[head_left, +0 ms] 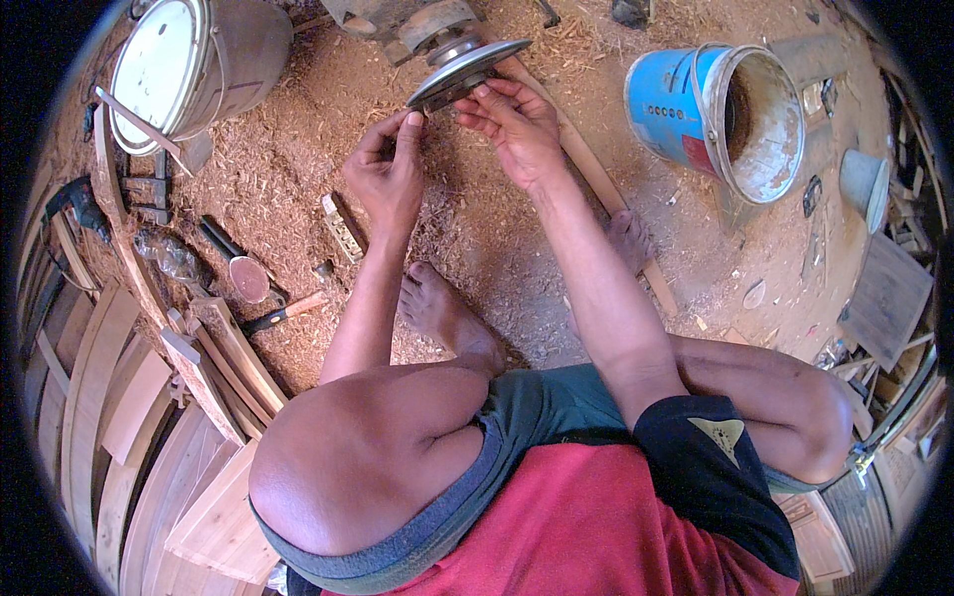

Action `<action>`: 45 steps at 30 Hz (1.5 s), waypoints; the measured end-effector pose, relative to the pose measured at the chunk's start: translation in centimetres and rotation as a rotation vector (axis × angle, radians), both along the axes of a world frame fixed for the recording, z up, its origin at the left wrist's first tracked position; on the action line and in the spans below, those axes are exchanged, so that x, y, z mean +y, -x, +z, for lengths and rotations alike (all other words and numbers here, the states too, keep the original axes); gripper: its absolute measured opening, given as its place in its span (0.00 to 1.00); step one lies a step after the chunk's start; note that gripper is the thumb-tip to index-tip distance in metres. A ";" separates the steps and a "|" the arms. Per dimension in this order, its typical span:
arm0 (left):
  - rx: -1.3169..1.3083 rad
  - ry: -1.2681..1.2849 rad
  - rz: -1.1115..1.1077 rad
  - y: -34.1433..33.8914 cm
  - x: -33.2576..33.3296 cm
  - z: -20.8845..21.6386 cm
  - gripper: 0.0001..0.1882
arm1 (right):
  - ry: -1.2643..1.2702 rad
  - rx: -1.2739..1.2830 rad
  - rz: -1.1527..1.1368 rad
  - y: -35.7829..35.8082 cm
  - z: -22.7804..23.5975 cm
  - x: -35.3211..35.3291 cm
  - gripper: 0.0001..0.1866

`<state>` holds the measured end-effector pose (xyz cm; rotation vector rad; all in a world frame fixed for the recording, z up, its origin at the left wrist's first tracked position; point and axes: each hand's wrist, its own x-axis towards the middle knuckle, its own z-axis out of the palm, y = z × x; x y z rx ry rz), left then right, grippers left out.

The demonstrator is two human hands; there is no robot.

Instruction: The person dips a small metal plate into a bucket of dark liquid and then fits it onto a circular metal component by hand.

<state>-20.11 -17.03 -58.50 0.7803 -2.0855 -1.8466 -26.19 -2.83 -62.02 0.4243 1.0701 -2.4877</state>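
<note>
At the far middle a round metal disc (467, 72) is mounted on the shaft of a machine (402, 20). Both my hands are raised to its near face. Thumb and finger of my left hand (386, 169) pinch the left end of a small, thin dark strip (438, 100) that lies along the disc's underside. My right hand (515, 129) has its thumb and fingers closed around the strip's other end, which they mostly hide. Whether the strip touches the disc, I cannot tell.
A lidded white bucket (243, 65) stands far left, an open blue bucket (676, 111) far right. A wooden strip (588, 164) lies beyond my right arm. On the shavings-covered ground are a hammer (288, 311), a round reddish-faced tool (248, 279) and curved boards (94, 387).
</note>
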 end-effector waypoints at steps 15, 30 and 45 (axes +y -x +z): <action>0.051 -0.021 0.048 -0.2 0.2 0.7 0.08 | -0.008 -0.005 0.004 -0.1 0.5 -0.4 0.05; 0.015 -0.073 0.072 -0.6 -0.2 0.5 0.08 | 0.005 0.016 0.016 -0.3 0.3 -0.8 0.05; 0.060 -0.064 0.073 -0.9 -0.5 0.3 0.09 | -0.013 0.040 0.065 -0.4 0.5 -0.9 0.05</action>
